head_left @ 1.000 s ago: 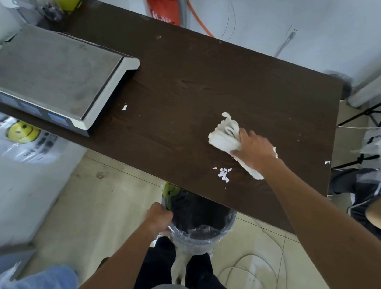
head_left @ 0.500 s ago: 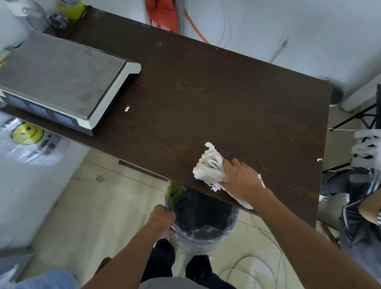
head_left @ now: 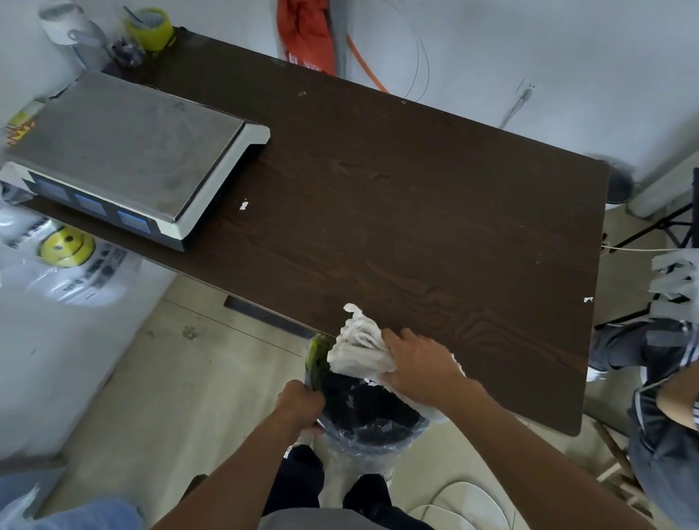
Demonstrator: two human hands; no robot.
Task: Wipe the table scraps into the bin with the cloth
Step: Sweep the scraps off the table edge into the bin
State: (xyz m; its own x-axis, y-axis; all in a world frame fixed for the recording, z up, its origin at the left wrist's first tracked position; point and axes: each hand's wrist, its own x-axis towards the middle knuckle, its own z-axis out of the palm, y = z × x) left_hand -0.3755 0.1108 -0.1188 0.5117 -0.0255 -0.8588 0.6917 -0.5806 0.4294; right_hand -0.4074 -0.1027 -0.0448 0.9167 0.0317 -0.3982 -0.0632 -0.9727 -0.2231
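Pressing a crumpled white cloth (head_left: 361, 347) at the desk's (head_left: 414, 206) near edge, the right hand (head_left: 419, 364) lies fingers-out on top, not gripping, and the cloth hangs partly over the bin (head_left: 365, 424). Meanwhile the left hand (head_left: 299, 403) is curled round the rim of that round black bin, which is lined with crinkly clear plastic. The desk is dark woodgrain, with one tiny white scrap (head_left: 243, 205) by the steel-topped scale (head_left: 130, 153) and another scrap (head_left: 588, 299) at the right edge.

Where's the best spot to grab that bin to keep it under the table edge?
Probably its rim, from the near left, where the left hand grips the bin. The far rim is hidden by the table edge and the cloth over it, so only the near arc is free.
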